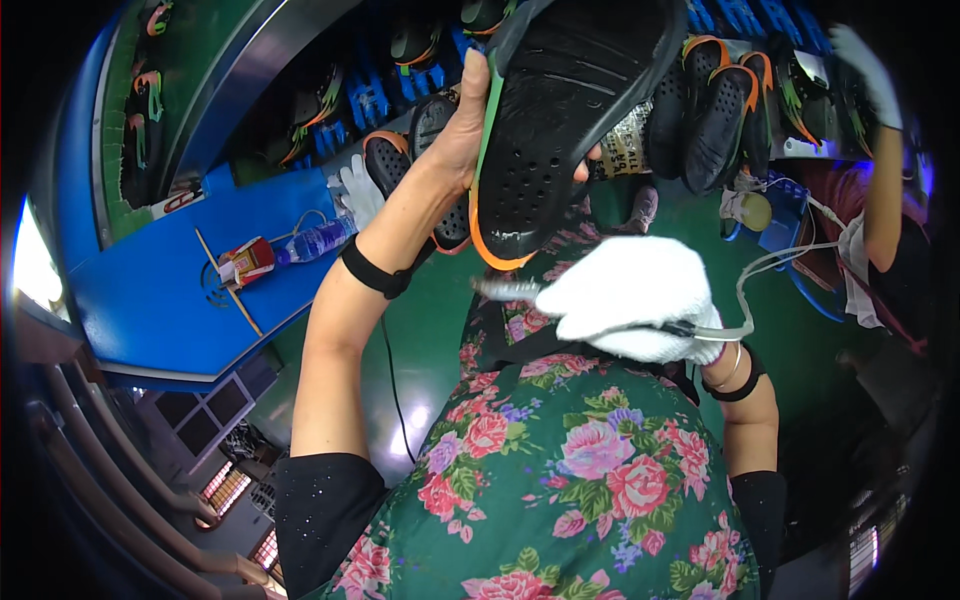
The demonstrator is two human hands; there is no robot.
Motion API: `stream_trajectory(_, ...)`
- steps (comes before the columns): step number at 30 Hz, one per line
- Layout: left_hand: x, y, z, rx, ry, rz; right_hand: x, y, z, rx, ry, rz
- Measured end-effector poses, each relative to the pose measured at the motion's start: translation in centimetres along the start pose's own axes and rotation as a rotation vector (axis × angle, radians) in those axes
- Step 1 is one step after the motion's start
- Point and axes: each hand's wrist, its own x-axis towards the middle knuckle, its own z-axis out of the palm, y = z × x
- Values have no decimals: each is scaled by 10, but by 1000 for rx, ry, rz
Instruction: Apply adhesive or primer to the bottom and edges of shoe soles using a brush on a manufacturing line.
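Note:
My bare left hand [462,135] grips a black clog [540,140] by its side, thumb along one edge and fingertips showing at the other. The clog has rows of small holes and a rim that runs from green to orange. It is held up in front of me, orange end towards me. My right hand [635,295], in a white knitted glove, is closed round a slim metal pen-like tool [508,290]. A clear hose [745,290] runs from the glove off to the right. The tool's tip looks blurred and sits just below the orange rim, apart from it.
More black and orange clogs [722,115] stand along the rack ahead. On the blue table [150,290] at left lie a plastic bottle [318,240], a red box [247,262] and a white glove [357,190]. A co-worker's gloved hand [868,75] works at far right.

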Motion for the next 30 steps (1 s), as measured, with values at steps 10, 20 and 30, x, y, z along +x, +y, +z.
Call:
stream_trajectory(10,4,-3,5,54,107,-289,5,11,-7,-97,-139,-50)
stream_trajectory(20,7,-16,1,89,291,-374,7,14,-6,19,-94,71)
stream_trajectory(30,5,-46,9,-772,348,-180,-9,5,-18,467,649,548)
